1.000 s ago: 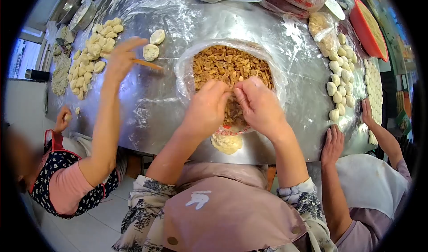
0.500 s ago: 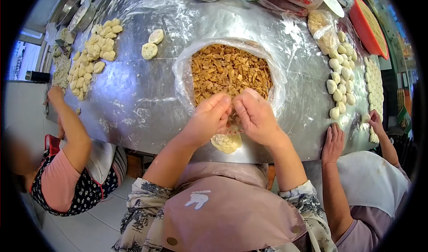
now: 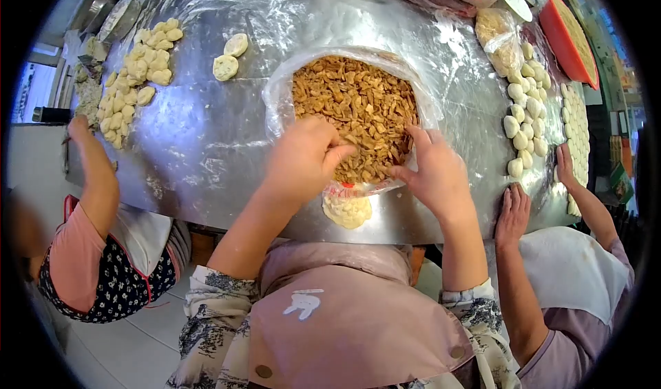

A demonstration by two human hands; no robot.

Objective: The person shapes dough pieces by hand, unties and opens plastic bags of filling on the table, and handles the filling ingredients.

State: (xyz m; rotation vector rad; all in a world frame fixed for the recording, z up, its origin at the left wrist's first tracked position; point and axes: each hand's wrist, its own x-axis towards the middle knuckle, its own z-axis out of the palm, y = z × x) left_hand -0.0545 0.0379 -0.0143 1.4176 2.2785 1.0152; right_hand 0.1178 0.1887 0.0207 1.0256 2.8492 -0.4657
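An open clear plastic bag (image 3: 275, 89) full of chopped brown pieces (image 3: 358, 103) stands before me on the metal table. My left hand (image 3: 301, 156) is over the bag's left front part, its thumb stretched away from partly curled fingers. No object shows in it, though some fingertips are hidden. At the right side of the bag, my right hand (image 3: 439, 170) has thumb and fingers spread around the bag's edge, with nothing visible between them. A flattened piece of dough (image 3: 346, 211) lies just in front of the bag, near the table edge.
Dough pieces (image 3: 132, 89) are heaped at the left, and two round dough pieces (image 3: 231, 57) lie nearer the bag. Dough balls (image 3: 527, 113) sit at the right beside a red basin (image 3: 568, 38). A co-worker's hand (image 3: 513, 213) rests at the right edge; another co-worker stands left.
My hands were close together above the bag's front, fingers pinched. Now they have separated, left hand leftward and right hand rightward, with fingers opened. The right co-worker's far hand has moved away from me.
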